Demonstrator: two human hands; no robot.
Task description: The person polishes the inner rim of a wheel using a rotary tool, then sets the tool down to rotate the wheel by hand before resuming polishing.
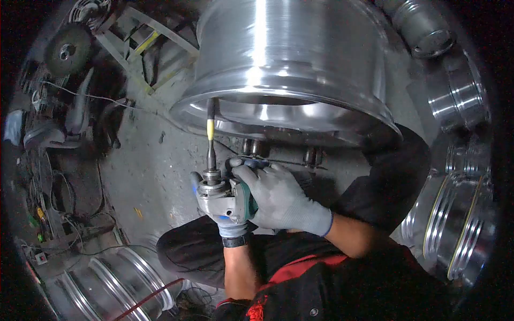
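Observation:
Both hands wear grey gloves and are closed around an angle grinder (218, 204) with a grey gear head and teal body. My left hand (232, 227), with a dark watch at the wrist, wraps the head from below and the left, its palm partly hidden. From the right, my right hand (284, 198) grips the teal body. A long thin shaft (211, 152) with a yellow band rises from the grinder head. Its far end overlaps the open mouth of a large polished metal wheel rim (294, 59), its tip hidden inside.
Under the rim sit metal rollers (312, 157). More wheel rims (118, 281) lie at lower left and along the right side (455, 224). A metal frame (155, 40), an abrasive disc (68, 51) and loose cables (112, 100) occupy the left. My bent legs (393, 182) flank the work.

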